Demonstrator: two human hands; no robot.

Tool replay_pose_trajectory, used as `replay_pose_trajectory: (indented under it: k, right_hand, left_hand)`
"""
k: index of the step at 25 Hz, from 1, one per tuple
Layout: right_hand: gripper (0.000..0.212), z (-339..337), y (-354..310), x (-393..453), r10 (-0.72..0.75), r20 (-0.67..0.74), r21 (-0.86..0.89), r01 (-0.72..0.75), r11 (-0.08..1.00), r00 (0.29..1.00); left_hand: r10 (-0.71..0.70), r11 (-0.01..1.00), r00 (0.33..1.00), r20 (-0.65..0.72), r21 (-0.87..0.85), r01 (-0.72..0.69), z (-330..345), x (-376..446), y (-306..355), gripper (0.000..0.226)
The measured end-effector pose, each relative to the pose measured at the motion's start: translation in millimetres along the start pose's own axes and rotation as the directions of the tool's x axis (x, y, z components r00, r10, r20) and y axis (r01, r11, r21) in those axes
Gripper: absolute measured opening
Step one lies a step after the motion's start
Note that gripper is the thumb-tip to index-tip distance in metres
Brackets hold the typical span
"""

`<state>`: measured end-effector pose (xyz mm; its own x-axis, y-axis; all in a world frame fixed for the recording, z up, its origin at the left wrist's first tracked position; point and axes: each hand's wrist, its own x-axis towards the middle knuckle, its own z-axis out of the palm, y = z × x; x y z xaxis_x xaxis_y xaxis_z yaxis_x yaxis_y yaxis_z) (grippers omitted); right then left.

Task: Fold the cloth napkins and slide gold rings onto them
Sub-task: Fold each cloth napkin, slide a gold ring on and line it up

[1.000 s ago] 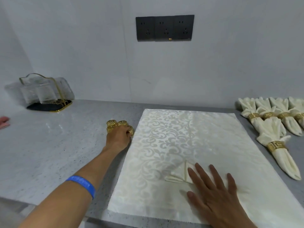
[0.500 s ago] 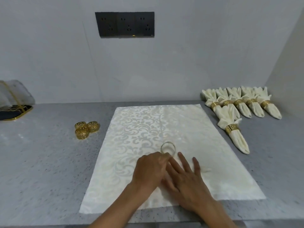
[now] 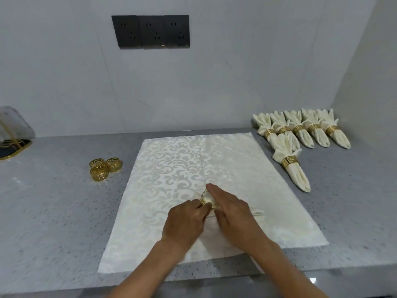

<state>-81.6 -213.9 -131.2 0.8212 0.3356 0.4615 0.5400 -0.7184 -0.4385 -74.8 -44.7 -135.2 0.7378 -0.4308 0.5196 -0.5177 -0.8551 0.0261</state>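
A folded cream napkin lies on a patterned cream mat, mostly hidden under my hands. My left hand pinches a gold ring at the napkin's tip. My right hand lies over the napkin with fingers fairly straight, its index finger beside the ring. Three spare gold rings sit on the counter to the mat's left. Several finished napkins with rings lie at the back right, and one more lies in front of them.
The grey speckled counter meets a wall with a black socket panel. A gold-framed glass holder stands at the far left. A side wall closes off the right end.
My left hand has brought a ring from the pile on the left to the folded napkin. The ring has come closer to the napkin's tip, and my right hand has shifted over the napkin.
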Motion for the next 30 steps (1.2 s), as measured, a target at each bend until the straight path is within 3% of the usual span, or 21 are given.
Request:
replay_pose_trajectory:
  k: [4, 7, 11, 13, 15, 17, 20, 22, 30]
  right_hand:
    - [0.053, -8, 8, 11, -0.067, 0.030, -0.106, 0.070, 0.992, 0.997]
    - [0.049, -8, 13, 13, -0.067, 0.047, -0.140, 0.073, 0.987, 0.997]
    - [0.051, -16, 14, 13, 0.152, -0.051, 0.148, -0.143, 0.979, 0.987]
    - [0.059, -42, 22, 8, 0.278, -0.115, 0.230, -0.247, 0.941, 0.954]
    - [0.060, -81, 40, -3, 0.339, -0.068, 0.083, -0.334, 0.939, 0.938]
    - [0.054, -119, 60, -15, 0.369, 0.022, -0.097, -0.365, 0.926, 0.929]
    - [0.054, -136, 75, -29, 0.335, 0.270, -0.174, -0.297, 0.939, 0.903]
    - [0.057, -127, 75, -30, 0.303, 0.344, -0.167, -0.260, 0.951, 0.889]
    - [0.039, -81, 63, -1, 0.182, 0.324, 0.007, -0.195, 0.981, 0.928]
  left_hand:
    - [-0.058, 0.990, 0.998, -0.011, -0.129, 0.056, -7, 0, 4, 0.026]
    - [-0.152, 0.960, 0.983, 0.104, -0.222, 0.172, -20, 2, 7, 0.029]
    - [-0.146, 0.961, 0.956, 0.255, -0.193, 0.198, -31, 4, 5, 0.034]
    - [-0.125, 0.980, 0.944, 0.305, -0.111, 0.166, -30, 11, 7, 0.038]
    - [-0.094, 0.991, 0.941, 0.325, -0.055, 0.118, -27, 22, 11, 0.031]
    - [-0.076, 0.997, 0.928, 0.364, 0.018, 0.075, -24, 32, 16, 0.024]
    - [0.013, 0.979, 0.917, 0.398, 0.181, -0.093, -25, 42, 18, 0.031]
    - [0.052, 0.959, 0.910, 0.411, 0.234, -0.160, -25, 44, 18, 0.036]
    - [0.121, 0.954, 0.928, 0.353, 0.217, -0.207, -14, 35, 18, 0.031]
